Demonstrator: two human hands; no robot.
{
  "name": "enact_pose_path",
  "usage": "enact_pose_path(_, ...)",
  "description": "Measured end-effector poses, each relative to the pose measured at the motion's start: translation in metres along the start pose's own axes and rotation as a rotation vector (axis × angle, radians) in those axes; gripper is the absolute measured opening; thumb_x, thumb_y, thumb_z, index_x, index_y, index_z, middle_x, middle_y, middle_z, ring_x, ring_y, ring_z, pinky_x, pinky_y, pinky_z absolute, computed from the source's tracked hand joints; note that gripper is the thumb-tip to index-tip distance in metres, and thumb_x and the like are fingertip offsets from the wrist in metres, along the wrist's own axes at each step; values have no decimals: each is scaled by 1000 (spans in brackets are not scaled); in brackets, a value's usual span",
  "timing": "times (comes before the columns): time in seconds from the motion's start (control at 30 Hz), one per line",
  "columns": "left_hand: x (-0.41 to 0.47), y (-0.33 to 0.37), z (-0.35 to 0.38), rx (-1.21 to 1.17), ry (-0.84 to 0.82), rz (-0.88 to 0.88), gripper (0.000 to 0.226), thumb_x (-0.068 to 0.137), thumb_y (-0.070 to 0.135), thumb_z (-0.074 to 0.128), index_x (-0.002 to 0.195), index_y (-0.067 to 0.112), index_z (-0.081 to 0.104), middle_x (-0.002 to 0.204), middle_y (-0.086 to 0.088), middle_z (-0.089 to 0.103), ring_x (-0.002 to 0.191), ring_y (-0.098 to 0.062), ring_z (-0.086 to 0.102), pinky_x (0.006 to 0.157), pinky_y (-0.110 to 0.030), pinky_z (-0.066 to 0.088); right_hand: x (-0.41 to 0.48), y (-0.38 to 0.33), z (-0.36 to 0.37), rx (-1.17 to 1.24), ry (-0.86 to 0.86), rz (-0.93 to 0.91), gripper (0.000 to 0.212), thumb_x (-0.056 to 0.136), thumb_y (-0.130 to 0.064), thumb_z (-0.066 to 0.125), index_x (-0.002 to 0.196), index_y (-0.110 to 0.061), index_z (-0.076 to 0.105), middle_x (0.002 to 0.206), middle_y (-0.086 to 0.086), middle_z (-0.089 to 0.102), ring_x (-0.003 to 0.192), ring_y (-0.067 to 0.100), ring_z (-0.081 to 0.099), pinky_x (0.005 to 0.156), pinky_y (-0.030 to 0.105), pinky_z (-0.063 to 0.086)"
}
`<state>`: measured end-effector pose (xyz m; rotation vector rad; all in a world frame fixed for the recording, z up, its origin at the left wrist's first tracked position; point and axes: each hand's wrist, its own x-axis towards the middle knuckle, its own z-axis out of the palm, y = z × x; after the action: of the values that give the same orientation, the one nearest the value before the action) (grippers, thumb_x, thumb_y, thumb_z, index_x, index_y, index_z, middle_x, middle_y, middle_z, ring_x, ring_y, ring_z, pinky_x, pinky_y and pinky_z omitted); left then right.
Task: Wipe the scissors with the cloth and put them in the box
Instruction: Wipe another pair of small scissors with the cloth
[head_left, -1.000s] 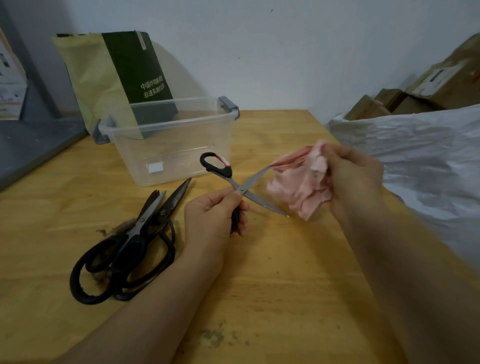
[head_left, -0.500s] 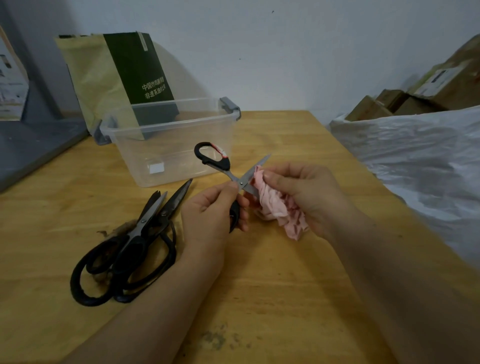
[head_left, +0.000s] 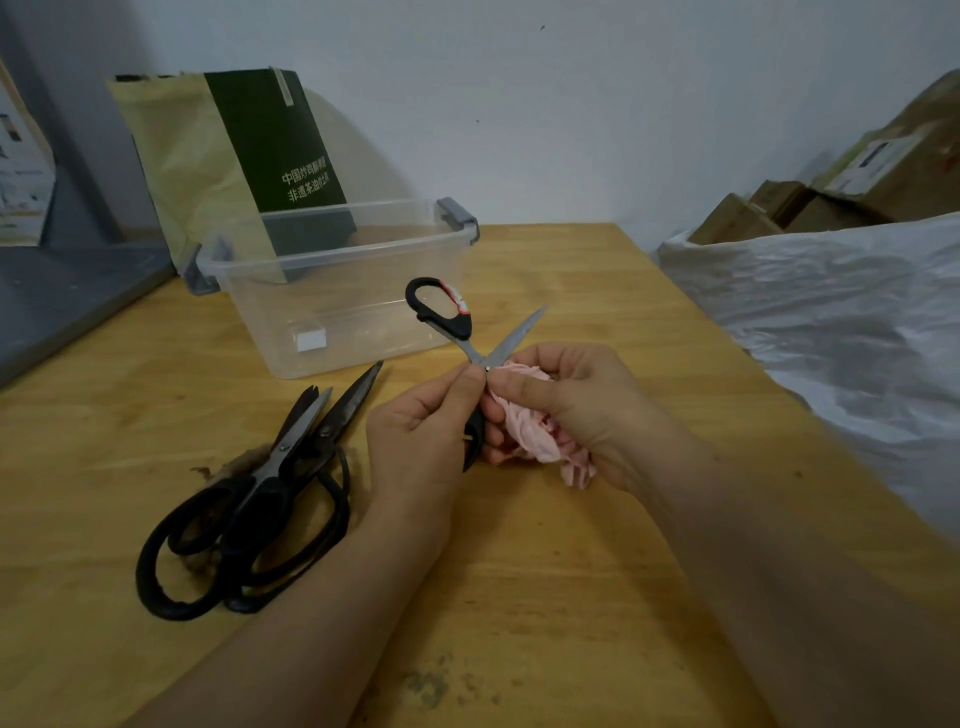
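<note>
The left hand (head_left: 421, 436) gripped the open scissors (head_left: 470, 345) near the pivot, blade pointing up-right above the right hand (head_left: 576, 410), whose grip clutched the cloth (head_left: 524, 426).

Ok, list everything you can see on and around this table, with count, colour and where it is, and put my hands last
small scissors: one, black handles, open, held up above the table's middle
cloth: one, pink, bunched against the small scissors' lower blade
large scissors: at least two, black, piled on the table at left
box: one, clear with grey latches, far side of the table, nothing visible in it
table: one, yellow wood
paper bag: one, green and tan, behind the box
cardboard boxes: several, brown, far right
plastic sheet: one, white, right
left hand: holds the small scissors
right hand: holds the cloth
</note>
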<state>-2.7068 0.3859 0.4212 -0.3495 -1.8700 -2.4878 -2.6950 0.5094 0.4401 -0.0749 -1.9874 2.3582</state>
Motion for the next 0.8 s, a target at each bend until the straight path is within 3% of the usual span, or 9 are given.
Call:
enact_pose_path(0.13,3,0,1,31,-39,-7,24,91,8,56,73,-3,66,58,-11,60,46,-16,54,48,-23,51,2,0,-3,-66,31,-17,14,88,-3,61,83,10,61,56,16,61,44,24,59,43,29,51)
enact_pose_path(0.3,7,0,-3,55,-117,-81,24,94,5,50,81,-9,63,58,-10,64,47,-15,60,51,-21,54,4,3,-7,-221,60,-25,18,90,-10,61,75,-1,65,50,2,64,42,11,60,41,18,45)
enact_pose_path(0.5,3,1,-2,98,-50,-20,23,93,2,50,74,-1,62,54,-3,59,46,-12,54,45,-22,49,6,4,-12,-217,-1,-4,8,85,2,63,82,-3,69,67,7,69,60,16,65,59,27,56)
enact_pose_path(0.6,4,2,0,53,-17,-29,24,92,2,52,71,2,63,54,-4,60,45,-13,54,44,-23,47,7,3,-13,-158,-4,22,10,85,5,61,86,0,69,72,12,69,62,19,66,60,29,57)
enact_pose_path(0.73,4,3,-1,60,19,-4,28,91,9,56,67,-1,63,54,-9,59,45,-15,54,46,-23,49,8,5,-5,-151,-22,5,15,88,-11,63,79,0,68,67,14,67,56,21,62,62,32,53)
enact_pose_path(0.8,5,3,-2,59,21,-12,29,92,11,56,66,-1,62,54,-10,59,45,-16,55,47,-22,50,7,7,-3,-140,-45,-10,22,89,-15,62,75,1,65,61,14,64,51,20,60,56,29,51)
